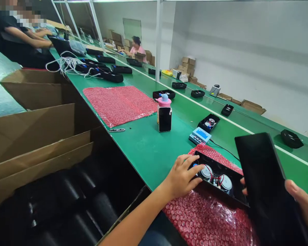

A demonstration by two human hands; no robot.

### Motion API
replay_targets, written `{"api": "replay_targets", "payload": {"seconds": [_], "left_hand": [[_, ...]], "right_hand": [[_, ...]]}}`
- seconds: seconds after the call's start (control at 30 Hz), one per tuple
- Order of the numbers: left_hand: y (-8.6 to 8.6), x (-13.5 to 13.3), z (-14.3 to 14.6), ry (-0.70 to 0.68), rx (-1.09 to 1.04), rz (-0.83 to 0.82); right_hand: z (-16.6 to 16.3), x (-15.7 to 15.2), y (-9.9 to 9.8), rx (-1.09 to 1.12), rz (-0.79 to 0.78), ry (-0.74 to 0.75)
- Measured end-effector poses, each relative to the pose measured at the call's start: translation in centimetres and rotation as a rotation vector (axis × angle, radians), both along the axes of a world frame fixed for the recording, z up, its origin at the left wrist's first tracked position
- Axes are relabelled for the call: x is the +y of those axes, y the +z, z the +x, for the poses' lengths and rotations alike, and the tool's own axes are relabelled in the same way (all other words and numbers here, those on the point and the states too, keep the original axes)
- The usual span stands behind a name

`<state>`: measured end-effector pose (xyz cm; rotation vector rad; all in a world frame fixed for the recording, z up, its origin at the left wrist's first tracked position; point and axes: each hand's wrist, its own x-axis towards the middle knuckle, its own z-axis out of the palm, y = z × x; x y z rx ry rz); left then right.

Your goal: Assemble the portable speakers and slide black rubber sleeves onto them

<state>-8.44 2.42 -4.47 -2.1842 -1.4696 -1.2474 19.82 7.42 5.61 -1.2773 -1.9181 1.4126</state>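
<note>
My left hand (181,177) is on the left end of an open black speaker box (236,195), its fingers reaching over the walls. Two round silver speaker drivers (225,183) with red and black wires show inside the box. It rests on red bubble wrap (207,213). At the lower right my right hand (301,201) is closed around a long, plain black casing piece (265,181), held tilted above the box's right end. The underside of that piece is hidden.
Beyond the box stands a blue meter (200,135) with a cable. A phone (165,119) leans on a pink-topped bottle (164,99). More speaker boxes (209,122) line the green bench. Cardboard cartons (32,133) holding black pieces stand left; a co-worker (17,37) sits beyond.
</note>
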Motion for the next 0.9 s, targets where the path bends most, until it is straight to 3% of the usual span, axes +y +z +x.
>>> {"api": "replay_targets", "payload": {"seconds": [0.13,0.3,0.43,0.77,0.9], "left_hand": [[-1.6,1.0,-0.5,0.087,0.075,-0.161],[-1.5,1.2,-0.9,0.109,0.135,-0.197],[-1.1,2.0,-1.8,0.037,0.122,-0.269],[-1.8,2.8,-2.3,-0.232,-0.433,-0.662],[-2.1,2.6,-2.5,-0.341,-0.541,-0.693]], "right_hand": [[-1.7,3.5,1.6,-0.089,0.182,-0.024],[-5.0,4.5,1.8,-0.362,0.435,0.268],[-6.4,5.0,0.8,-0.669,0.674,0.354],[-6.0,5.6,-3.5,-0.858,0.847,0.444],[-5.8,5.5,-4.3,-0.869,0.921,0.455]]}}
